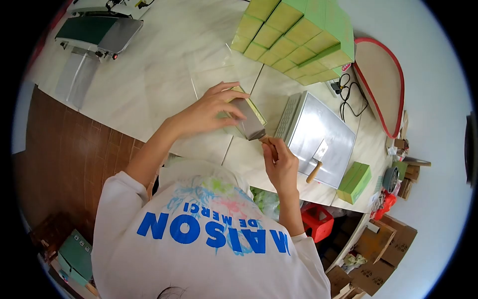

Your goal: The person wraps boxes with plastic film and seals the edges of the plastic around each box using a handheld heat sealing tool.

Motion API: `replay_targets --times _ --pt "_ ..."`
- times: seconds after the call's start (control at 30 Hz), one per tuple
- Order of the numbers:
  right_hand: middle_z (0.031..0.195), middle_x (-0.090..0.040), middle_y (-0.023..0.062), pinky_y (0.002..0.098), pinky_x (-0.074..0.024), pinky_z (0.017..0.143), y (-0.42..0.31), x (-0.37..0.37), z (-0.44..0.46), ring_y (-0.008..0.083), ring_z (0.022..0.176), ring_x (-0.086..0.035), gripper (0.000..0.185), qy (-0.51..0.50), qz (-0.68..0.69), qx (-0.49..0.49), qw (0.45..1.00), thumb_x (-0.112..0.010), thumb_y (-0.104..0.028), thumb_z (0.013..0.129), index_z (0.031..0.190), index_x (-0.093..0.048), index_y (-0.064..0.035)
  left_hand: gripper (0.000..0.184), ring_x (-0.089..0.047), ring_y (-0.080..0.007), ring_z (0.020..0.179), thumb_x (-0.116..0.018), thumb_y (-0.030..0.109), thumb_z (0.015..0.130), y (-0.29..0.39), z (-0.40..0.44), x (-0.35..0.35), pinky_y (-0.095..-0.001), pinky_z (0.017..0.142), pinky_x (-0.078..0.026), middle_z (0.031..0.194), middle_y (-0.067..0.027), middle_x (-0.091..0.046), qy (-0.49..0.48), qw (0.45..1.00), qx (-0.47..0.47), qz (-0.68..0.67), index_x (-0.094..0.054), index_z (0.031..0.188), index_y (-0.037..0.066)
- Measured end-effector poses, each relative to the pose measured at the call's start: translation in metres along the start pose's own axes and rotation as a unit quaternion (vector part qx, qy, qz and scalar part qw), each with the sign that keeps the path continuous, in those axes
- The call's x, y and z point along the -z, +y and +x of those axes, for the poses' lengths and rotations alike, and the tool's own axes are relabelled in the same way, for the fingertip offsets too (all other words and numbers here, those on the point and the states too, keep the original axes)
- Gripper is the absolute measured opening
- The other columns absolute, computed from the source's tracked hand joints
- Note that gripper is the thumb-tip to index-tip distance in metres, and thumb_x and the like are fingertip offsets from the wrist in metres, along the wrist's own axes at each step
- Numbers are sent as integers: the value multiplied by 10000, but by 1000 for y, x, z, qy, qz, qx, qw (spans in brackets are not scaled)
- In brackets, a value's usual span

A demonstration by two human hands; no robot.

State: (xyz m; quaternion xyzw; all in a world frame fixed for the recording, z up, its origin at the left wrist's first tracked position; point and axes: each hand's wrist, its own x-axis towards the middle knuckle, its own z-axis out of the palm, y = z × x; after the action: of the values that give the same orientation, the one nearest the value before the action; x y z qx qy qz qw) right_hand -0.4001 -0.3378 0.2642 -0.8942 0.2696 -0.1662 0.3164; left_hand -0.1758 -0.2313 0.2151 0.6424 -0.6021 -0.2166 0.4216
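My right hand point(281, 162) is closed around the wooden handle of a scraper point(255, 133). Its wide metal blade lies over a small open green box point(257, 110) on the table. My left hand point(214, 110) grips this box from the left, with its fingers curved over the top and slightly apart. Part of the box and blade is hidden under those fingers. To the right of the box is a metal-topped scale point(323, 134), on which a second wooden-handled scraper point(314, 170) rests.
Stacked green boxes point(294, 42) stand at the back of the marble-patterned table point(164, 74). One more green box point(354, 182) sits right of the scale. A machine with a green belt point(92, 32) is at the far left. Black cables point(348, 92) lie near a red-rimmed tray point(381, 84).
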Motion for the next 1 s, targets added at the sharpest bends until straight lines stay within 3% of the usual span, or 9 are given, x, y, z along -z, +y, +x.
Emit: replay_targets --times 0.07,0.13,0.3,0.43,0.63,0.73,0.9,1.0 --pt "778 -652 87 302 -467 501 -1 -2 -1 197 562 -620 116 -8 -3 -2 1000 -661 -32 855 960 -614 -47 122 -329 -265 1379 -728 145 780 -5 7 -2 -445 1153 -230 1326 -1 -557 -22 997 3 -74 -750 899 150" --pt "775 -651 90 301 -466 500 -2 -3 -2 195 564 -623 119 -14 -5 -6 1000 -662 -28 854 961 -613 -46 84 -338 -264 1374 -707 163 805 -13 11 -6 -451 1156 -222 1308 10 -571 -18 997 -14 -70 -750 876 148" --pt "785 -649 117 343 -471 498 -5 -9 -6 264 572 -624 107 -32 1 -8 999 -662 -54 861 946 -598 -41 108 -365 -263 1356 -650 194 860 -15 15 -5 -459 1165 -199 1263 26 -603 -15 999 -31 -27 -751 859 156" --pt "794 -649 119 365 -471 497 -4 -10 -8 296 577 -619 106 -28 1 -2 1000 -661 -67 864 940 -591 -42 134 -372 -271 1340 -656 233 859 -18 20 -5 -462 1135 -246 1270 22 -591 -15 999 -43 0 -758 856 146" --pt "794 -684 135 323 -518 549 -6 0 -24 249 631 -677 124 -16 -22 -31 999 -656 -74 877 983 -603 -38 151 -379 -281 1321 -674 235 850 -18 29 0 -407 1083 -327 1258 -2 -583 -35 999 -30 -24 -752 839 107" --pt "762 -672 124 299 -500 536 1 14 -40 228 573 -641 116 -5 -12 -27 1000 -659 -66 873 974 -614 -33 152 -388 -269 1314 -676 222 847 -12 32 2 -378 1063 -354 1243 -11 -584 -50 998 -15 -34 -730 824 82" --pt "704 -648 100 258 -454 513 5 52 -59 139 510 -543 124 -22 -32 -128 991 -684 -73 852 939 -628 -4 140 -427 -234 1273 -685 195 835 -15 37 2 -354 1038 -379 1222 -13 -577 -74 996 2 -40 -690 807 57" --pt "706 -653 106 253 -452 508 4 49 -59 116 517 -551 136 -20 -1 -113 993 -692 -54 840 943 -625 4 120 -467 -218 1202 -685 171 829 -12 42 4 -342 1014 -393 1190 -12 -568 -88 994 23 -52 -684 805 54"
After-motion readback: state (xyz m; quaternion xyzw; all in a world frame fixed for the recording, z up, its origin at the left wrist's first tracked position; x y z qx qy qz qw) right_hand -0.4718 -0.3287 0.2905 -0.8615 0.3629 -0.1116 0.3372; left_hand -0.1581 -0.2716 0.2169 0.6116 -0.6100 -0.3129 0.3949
